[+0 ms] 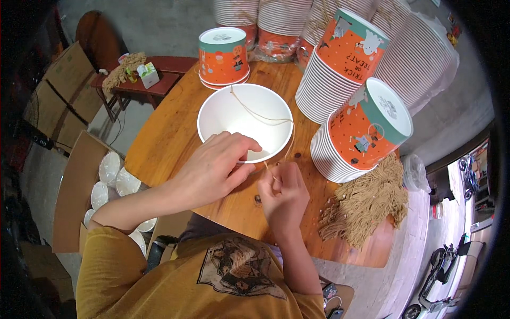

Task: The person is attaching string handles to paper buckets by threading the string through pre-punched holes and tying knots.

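A white-lined paper bucket point(215, 114) stands near the middle of the wooden table, its open mouth facing me. My left hand point(220, 162) grips its near rim, fingers bent over the edge and thumb on the outside. A thin tan cord point(249, 110) lies across the mouth and runs over the right side of the rim. Just right of the bucket's near side, my right hand point(287, 196) is closed around the cord. The fingertips of that hand are partly hidden. The bucket's outer wall is mostly out of sight.
Nested orange-and-green bucket stacks point(345, 135) lean at the right, beside a bundle of tan cords point(372, 199). An upturned bucket point(223, 58) sits behind. Plastic-wrapped stacks point(284, 24) line the back. Left of the table point(164, 141), a cardboard box point(71, 186) holds several wrapped buckets.
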A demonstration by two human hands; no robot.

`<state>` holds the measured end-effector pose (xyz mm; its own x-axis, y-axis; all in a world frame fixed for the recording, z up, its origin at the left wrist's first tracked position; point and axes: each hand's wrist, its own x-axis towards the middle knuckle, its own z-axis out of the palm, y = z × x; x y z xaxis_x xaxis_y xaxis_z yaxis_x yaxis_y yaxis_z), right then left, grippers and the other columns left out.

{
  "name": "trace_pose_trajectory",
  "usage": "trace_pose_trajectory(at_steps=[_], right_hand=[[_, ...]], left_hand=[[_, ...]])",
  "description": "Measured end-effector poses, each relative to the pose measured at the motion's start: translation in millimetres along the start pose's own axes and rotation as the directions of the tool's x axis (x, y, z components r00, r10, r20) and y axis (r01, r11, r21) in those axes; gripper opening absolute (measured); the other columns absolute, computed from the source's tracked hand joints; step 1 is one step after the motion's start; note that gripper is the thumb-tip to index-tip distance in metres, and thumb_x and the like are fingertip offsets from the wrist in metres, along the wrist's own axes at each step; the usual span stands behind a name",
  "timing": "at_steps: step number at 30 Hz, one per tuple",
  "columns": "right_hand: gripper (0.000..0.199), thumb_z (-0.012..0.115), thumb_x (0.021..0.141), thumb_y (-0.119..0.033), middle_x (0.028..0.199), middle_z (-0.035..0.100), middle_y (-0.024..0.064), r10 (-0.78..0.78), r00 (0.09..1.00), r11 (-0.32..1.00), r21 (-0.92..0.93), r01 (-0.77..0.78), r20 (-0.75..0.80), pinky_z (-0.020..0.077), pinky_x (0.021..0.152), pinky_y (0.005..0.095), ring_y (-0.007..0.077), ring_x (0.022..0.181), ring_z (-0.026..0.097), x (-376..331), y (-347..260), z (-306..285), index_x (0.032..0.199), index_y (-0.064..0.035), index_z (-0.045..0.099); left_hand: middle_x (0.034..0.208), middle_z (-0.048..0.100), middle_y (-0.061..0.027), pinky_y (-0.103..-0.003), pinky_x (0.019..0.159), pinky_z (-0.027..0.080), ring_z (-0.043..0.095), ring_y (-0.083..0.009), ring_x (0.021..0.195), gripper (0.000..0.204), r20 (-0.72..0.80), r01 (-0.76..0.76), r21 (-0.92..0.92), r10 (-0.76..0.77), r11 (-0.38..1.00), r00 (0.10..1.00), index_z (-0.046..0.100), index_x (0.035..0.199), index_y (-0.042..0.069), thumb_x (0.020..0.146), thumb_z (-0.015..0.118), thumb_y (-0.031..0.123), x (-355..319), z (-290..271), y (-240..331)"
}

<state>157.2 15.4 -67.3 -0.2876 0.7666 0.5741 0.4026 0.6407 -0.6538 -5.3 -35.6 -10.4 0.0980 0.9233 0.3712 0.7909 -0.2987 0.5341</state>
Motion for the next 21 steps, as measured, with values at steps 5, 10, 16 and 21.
trace_pose_trajectory(at_steps=[5, 10, 16, 21], right_hand=[[0.017, 0.068, 0.074, 0.000, 0.071, 0.053, 0.0078, 0.047, 0.999, 0.999, -0.008, -0.047, -0.025, 0.0450, 0.052, 0.0335, 0.0231, 0.058, 0.053, -1.4, -2.2, 0.2, 0.078, -0.0049, 0.052], [0.018, 0.067, 0.073, 0.003, 0.067, 0.049, 0.0054, -0.001, 0.998, 1.000, 0.003, 0.001, -0.064, 0.0419, 0.049, 0.0296, 0.0164, 0.051, 0.047, -0.2, -0.8, 1.3, 0.074, -0.0044, 0.051], [0.019, 0.069, 0.073, 0.000, 0.074, 0.058, 0.0096, 0.002, 0.999, 1.000, -0.009, -0.003, -0.032, 0.0490, 0.055, 0.0372, 0.0299, 0.064, 0.061, -0.9, 0.0, 3.5, 0.081, -0.0058, 0.053], [0.019, 0.069, 0.073, 0.001, 0.074, 0.058, 0.0092, -0.016, 0.999, 1.000, 0.007, 0.016, -0.041, 0.0495, 0.056, 0.0359, 0.0286, 0.064, 0.061, 1.0, 1.1, 5.3, 0.081, -0.0060, 0.053]], left_hand=[[0.091, 0.057, -0.0095, -0.038, 0.078, 0.044, 0.056, -0.0266, 0.085, 0.027, -0.010, -0.017, 0.021, 0.017, 1.000, 1.000, 0.056, 0.111, 0.005, 0.085, 0.064, 0.007, 0.4, 2.4, -0.7], [0.090, 0.057, -0.0098, -0.039, 0.077, 0.044, 0.056, -0.0269, 0.084, 0.027, -0.013, -0.023, 0.019, 0.024, 1.000, 1.000, 0.056, 0.110, 0.005, 0.085, 0.064, 0.007, 1.1, 3.2, -0.2], [0.090, 0.057, -0.0095, -0.039, 0.077, 0.044, 0.056, -0.0269, 0.084, 0.027, -0.015, -0.025, 0.024, 0.025, 0.999, 1.000, 0.056, 0.110, 0.005, 0.085, 0.064, 0.007, 1.1, 4.3, -0.3], [0.089, 0.057, -0.0103, -0.039, 0.078, 0.044, 0.056, -0.0277, 0.085, 0.025, -0.011, -0.023, 0.011, 0.023, 1.000, 1.000, 0.056, 0.111, 0.006, 0.087, 0.061, 0.008, 2.7, 3.8, 1.8]])
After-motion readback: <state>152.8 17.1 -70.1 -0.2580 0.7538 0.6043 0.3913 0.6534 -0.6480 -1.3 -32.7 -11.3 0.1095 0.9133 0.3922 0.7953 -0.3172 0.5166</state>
